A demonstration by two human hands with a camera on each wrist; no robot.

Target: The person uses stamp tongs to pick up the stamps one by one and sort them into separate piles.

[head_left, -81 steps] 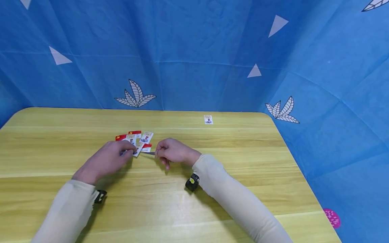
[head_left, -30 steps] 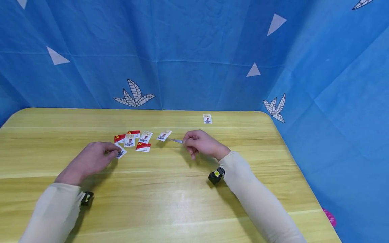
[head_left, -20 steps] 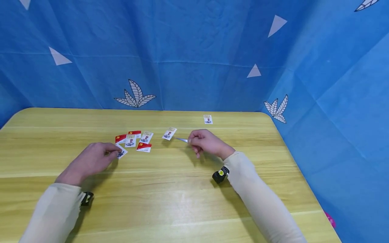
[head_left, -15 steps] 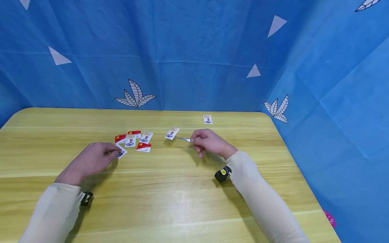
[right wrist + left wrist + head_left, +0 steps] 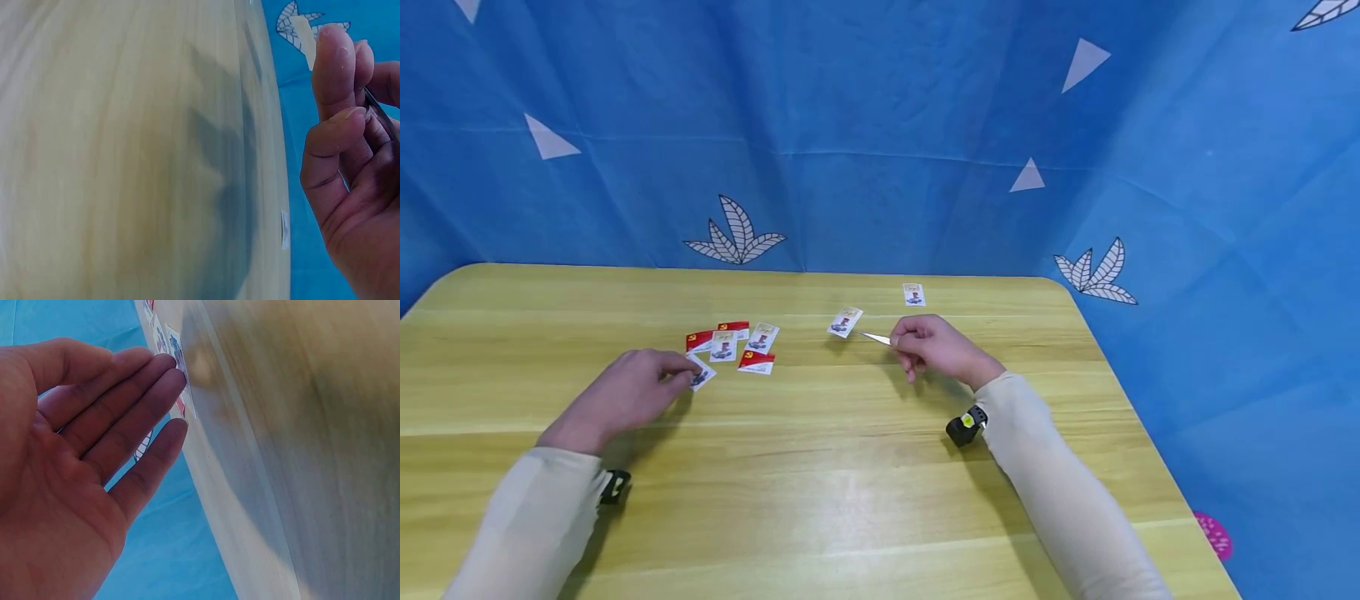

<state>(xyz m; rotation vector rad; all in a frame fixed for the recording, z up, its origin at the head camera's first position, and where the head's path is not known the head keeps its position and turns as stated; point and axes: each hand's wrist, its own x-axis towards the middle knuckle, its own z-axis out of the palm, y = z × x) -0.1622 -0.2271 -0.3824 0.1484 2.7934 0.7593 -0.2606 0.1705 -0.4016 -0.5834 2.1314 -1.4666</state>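
In the head view my right hand point(image 5: 940, 343) pinches a pair of slim metal tweezers point(image 5: 876, 338). At their pointed tip is a small white stamp point(image 5: 846, 322) with a printed picture, tilted above the table with a shadow below. The right wrist view shows the dark shaft of the tweezers point(image 5: 382, 115) among the curled fingers. My left hand point(image 5: 632, 392) has its fingertips on another picture stamp point(image 5: 702, 375) at the left, partly covering it. In the left wrist view the fingers of the left hand point(image 5: 106, 425) reach out nearly straight.
Beside the left fingertips lie two more picture stamps point(image 5: 723, 346) and several red-and-white stamps point(image 5: 756, 362), some overlapping. A single picture stamp point(image 5: 913, 295) lies near the back edge of the wooden table point(image 5: 820, 500). A blue curtain point(image 5: 880, 125) hangs behind.
My right hand has carried the stamp in the tweezers away from the group, to the right and slightly back. The left hand drew its stamp leftward earlier, then stayed still.
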